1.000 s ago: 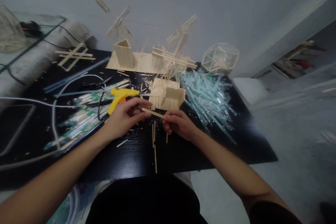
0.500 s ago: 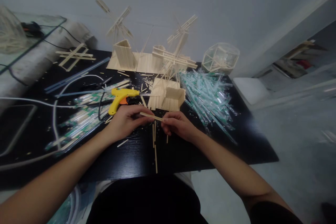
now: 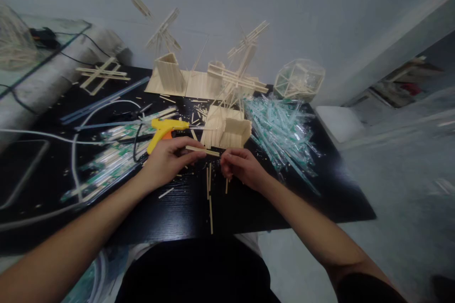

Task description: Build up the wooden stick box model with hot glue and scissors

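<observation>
My left hand [image 3: 170,158] pinches thin wooden sticks [image 3: 209,152] between thumb and fingers, their free ends pointing right. Just past those ends is my right hand [image 3: 243,166], its fingers curled together and apart from the sticks. Whether anything small is inside its pinch is hidden. Beyond the hands lies a stick-built piece [image 3: 237,132], a flat slatted base with a box-like part on it. A yellow glue gun [image 3: 167,126] rests behind my left hand, its nozzle toward that piece. Several loose sticks [image 3: 211,215] lie on the black table in front of me.
Windmill-like stick models [image 3: 167,75] stand at the back against the wall. Plastic-wrapped stick packs [image 3: 284,128] are heaped at right, more packs [image 3: 113,151] at left. A white cable [image 3: 74,165] loops across the left side. A clear faceted frame [image 3: 300,78] sits at back right.
My right hand has let go of the sticks' right end and drawn slightly away. My left hand still holds them, shifted a little left.
</observation>
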`<state>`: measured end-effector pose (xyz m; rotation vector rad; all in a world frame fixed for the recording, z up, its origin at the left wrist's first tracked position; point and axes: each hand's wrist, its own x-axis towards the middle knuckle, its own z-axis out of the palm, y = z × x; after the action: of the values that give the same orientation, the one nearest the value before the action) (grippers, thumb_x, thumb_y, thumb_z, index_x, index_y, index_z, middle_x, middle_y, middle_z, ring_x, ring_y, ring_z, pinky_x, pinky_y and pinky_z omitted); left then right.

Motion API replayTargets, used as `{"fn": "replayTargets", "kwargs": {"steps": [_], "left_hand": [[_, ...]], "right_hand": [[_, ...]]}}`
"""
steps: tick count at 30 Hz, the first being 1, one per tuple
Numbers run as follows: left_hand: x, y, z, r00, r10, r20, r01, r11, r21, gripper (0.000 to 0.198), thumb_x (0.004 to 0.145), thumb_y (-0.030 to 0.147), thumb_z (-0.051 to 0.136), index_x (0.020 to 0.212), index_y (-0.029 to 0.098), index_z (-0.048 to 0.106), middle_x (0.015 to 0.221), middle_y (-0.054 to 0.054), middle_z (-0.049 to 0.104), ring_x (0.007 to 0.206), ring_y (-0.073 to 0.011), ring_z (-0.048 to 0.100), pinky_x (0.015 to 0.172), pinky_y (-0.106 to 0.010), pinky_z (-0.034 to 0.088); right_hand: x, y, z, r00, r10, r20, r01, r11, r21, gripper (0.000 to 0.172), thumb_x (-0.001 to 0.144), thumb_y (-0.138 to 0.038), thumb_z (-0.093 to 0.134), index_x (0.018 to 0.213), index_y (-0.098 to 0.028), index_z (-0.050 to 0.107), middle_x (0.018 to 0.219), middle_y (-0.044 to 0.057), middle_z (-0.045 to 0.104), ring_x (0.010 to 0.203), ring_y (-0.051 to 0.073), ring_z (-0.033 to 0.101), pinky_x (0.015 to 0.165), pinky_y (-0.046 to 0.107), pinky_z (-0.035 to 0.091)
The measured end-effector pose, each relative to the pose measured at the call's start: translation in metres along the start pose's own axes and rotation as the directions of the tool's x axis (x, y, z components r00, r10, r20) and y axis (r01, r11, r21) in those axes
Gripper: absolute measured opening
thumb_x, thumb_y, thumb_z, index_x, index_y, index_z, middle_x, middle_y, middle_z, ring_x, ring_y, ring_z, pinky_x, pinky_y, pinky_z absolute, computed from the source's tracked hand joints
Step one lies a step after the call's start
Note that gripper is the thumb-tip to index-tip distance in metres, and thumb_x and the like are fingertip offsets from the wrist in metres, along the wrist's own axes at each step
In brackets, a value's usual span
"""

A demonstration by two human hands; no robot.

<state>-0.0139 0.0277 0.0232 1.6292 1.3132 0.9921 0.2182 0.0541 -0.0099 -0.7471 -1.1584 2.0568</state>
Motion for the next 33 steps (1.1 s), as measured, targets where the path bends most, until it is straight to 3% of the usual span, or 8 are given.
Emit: {"fn": "replayTargets", "kwargs": {"steps": [11,17,20,24,29,33], "left_hand": [[0.000,-0.005,0.003,0.997,0.074,-0.016,-0.073,0.996,0.051,0.028,0.083,0.046,0.076,0.092,0.019,0.077,0.078,-0.003,0.075,0.058,-0.0114,0.060,0.054,-0.022,0.045],[0.000,-0.006,0.003,0.997,0.078,-0.021,-0.076,0.994,0.072,0.027,0.084,0.044,0.076,0.094,0.018,0.077,0.078,-0.003,0.075,0.058,-0.0117,0.061,0.054,-0.023,0.045],[0.000,-0.007,0.003,0.996,0.084,-0.030,-0.082,0.995,0.064,0.027,0.083,0.043,0.077,0.094,0.019,0.077,0.080,-0.003,0.076,0.061,-0.0124,0.063,0.058,-0.024,0.048],[0.001,-0.009,0.003,0.996,0.086,-0.033,-0.084,0.994,0.066,0.028,0.083,0.044,0.077,0.096,0.019,0.077,0.081,-0.003,0.077,0.062,-0.0133,0.064,0.058,-0.024,0.048],[0.000,-0.009,0.005,0.997,0.071,-0.026,-0.070,0.997,0.034,0.027,0.084,0.044,0.077,0.094,0.019,0.077,0.086,-0.004,0.078,0.066,-0.0146,0.067,0.062,-0.025,0.051],[0.000,-0.009,0.008,0.997,0.078,-0.012,-0.078,0.996,0.031,0.024,0.084,0.041,0.076,0.093,0.019,0.078,0.082,-0.002,0.077,0.065,-0.0137,0.065,0.059,-0.023,0.049]], "right_hand": [[0.005,0.001,0.000,0.986,-0.037,-0.165,0.043,0.998,0.034,0.023,0.076,-0.035,0.083,0.085,-0.016,0.073,0.067,-0.001,0.065,0.054,0.010,0.059,0.052,0.022,0.047],[0.006,0.001,0.001,0.982,-0.059,-0.181,0.069,0.996,0.050,0.023,0.083,-0.033,0.074,0.073,-0.017,0.061,0.059,-0.005,0.054,0.051,0.010,0.054,0.050,0.022,0.044],[0.006,0.002,0.002,0.977,-0.112,-0.183,0.102,0.993,-0.066,0.034,0.089,-0.041,0.069,0.068,-0.018,0.056,0.056,-0.006,0.049,0.050,0.010,0.052,0.050,0.023,0.043],[0.005,0.004,0.001,0.946,-0.250,-0.208,0.169,0.923,-0.345,0.033,0.086,-0.049,0.074,0.079,-0.018,0.066,0.066,-0.001,0.064,0.055,0.012,0.059,0.053,0.024,0.050],[-0.001,0.009,0.003,0.941,-0.319,-0.111,0.247,0.874,-0.419,0.030,0.085,-0.040,0.077,0.107,-0.022,0.071,0.092,0.004,0.076,0.079,0.018,0.073,0.067,0.029,0.060],[-0.004,0.014,0.006,0.919,-0.392,-0.049,0.306,0.786,-0.538,0.029,0.082,-0.031,0.080,0.108,-0.021,0.072,0.096,0.005,0.079,0.087,0.020,0.076,0.081,0.033,0.061]]}}
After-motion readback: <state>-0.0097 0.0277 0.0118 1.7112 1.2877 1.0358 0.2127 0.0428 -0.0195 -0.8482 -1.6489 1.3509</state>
